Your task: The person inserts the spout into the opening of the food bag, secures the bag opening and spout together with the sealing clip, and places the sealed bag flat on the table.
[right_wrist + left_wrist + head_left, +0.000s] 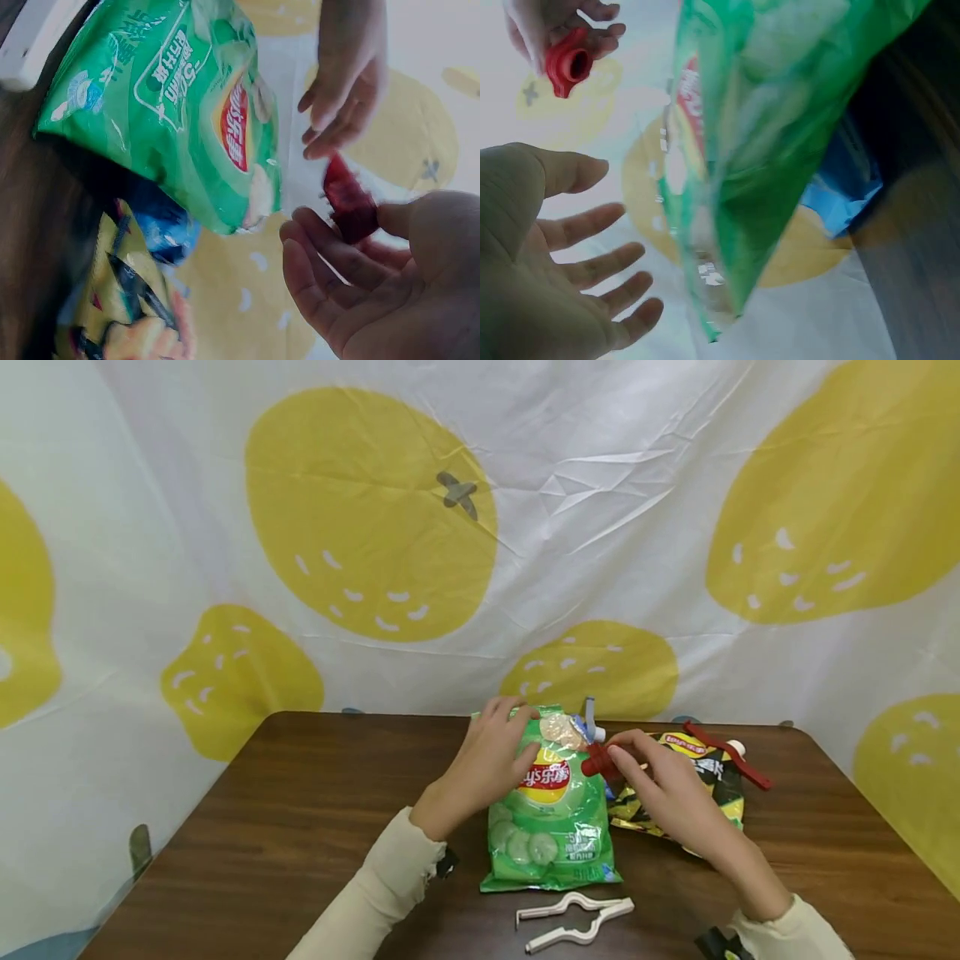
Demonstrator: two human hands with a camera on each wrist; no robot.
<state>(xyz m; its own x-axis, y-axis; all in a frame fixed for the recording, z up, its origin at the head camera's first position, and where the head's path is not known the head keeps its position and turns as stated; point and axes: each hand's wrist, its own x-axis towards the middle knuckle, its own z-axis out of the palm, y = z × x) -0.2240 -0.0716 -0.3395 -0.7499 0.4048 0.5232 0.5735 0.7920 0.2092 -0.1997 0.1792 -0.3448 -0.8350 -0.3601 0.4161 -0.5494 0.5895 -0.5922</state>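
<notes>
Behind the fingers hangs a fruit-printed cloth (397,681); below them, a dark wooden table (300,827). A green chip bag (551,827) lies just right of the left hand's (483,756) loosely spread fingers, a white clip (618,907) nearer the wrists. The right hand's (663,781) fingers pinch a red spout piece (598,761) near the bag. Handling this piece seems the current step; next probably calls for careful aligning.

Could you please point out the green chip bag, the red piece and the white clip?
Green chip bag (553,817), head view: middle of its front.
Red piece (351,206), right wrist view: its side.
White clip (617,909), head view: joined end.
</notes>
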